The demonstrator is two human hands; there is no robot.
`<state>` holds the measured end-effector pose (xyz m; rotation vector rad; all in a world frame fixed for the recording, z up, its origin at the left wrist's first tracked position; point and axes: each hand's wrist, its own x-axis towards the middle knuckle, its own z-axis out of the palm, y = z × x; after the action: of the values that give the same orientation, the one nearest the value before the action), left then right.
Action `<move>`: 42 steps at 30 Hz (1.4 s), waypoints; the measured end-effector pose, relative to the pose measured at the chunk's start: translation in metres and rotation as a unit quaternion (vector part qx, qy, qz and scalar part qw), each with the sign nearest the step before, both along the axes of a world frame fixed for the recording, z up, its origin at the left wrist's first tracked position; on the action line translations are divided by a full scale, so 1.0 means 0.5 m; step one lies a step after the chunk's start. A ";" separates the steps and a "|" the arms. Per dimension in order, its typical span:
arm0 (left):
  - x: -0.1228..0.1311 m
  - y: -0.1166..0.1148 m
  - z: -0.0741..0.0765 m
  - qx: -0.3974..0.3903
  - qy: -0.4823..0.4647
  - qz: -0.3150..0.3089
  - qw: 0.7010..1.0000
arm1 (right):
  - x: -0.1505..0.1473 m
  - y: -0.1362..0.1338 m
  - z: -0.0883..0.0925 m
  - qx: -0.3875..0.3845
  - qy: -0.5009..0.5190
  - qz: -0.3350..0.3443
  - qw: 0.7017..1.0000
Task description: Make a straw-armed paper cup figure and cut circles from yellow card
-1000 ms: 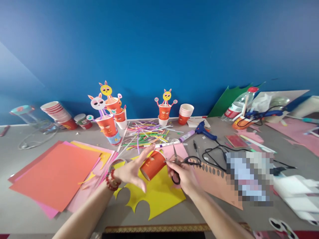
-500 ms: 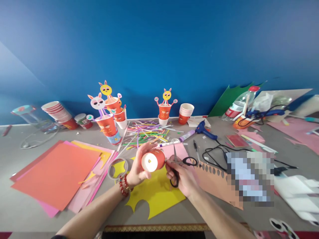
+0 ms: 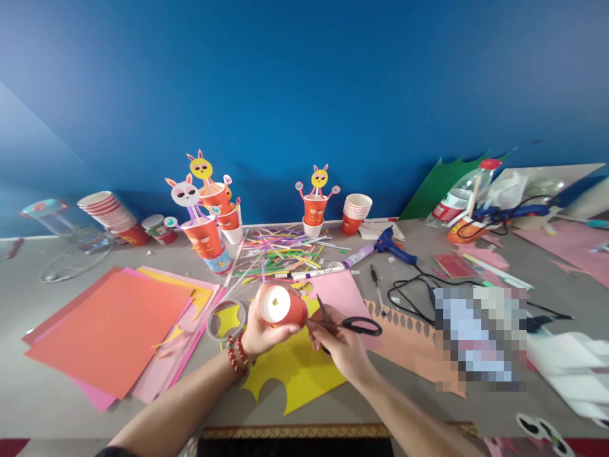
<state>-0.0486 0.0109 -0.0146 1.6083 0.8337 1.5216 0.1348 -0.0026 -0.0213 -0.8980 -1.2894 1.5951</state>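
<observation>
My left hand (image 3: 259,333) is closed round an orange paper cup (image 3: 281,306), held on its side with its white bottom facing me; a small hole shows in the bottom. My right hand (image 3: 339,346) grips black-handled scissors (image 3: 349,325), whose blades point left and touch the cup's side. Both hands hover over a yellow cut-out sheet (image 3: 290,374) lying on the grey table (image 3: 57,406). A red bead bracelet circles my left wrist.
Orange and pink paper sheets (image 3: 109,330) lie at left beside a tape ring (image 3: 226,319). Behind are bunny-decorated cups (image 3: 204,235), cup stacks (image 3: 356,212), loose coloured straws (image 3: 276,254), a marker (image 3: 318,273) and a blue glue gun (image 3: 392,247) with cables. A blurred patch sits at right.
My left hand has turned the cup so its white bottom faces me and closed round it. Cup and hands shifted slightly left and toward me; the scissor tips now meet the cup's side.
</observation>
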 end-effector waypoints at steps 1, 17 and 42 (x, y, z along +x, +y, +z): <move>0.000 -0.001 -0.002 -0.018 -0.001 0.008 1.000 | 0.002 -0.002 0.003 0.027 -0.028 0.001 0.999; -0.013 0.008 -0.002 -0.243 0.023 -0.015 0.970 | 0.020 0.015 0.027 0.532 -0.254 0.035 0.807; -0.010 0.006 -0.020 -0.273 -0.046 0.001 0.961 | 0.025 0.006 0.018 0.074 -0.095 0.045 0.992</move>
<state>-0.0537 0.0137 -0.0244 1.1216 1.0873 1.2128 0.1471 0.0003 -0.0121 -0.9280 -1.5801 1.4871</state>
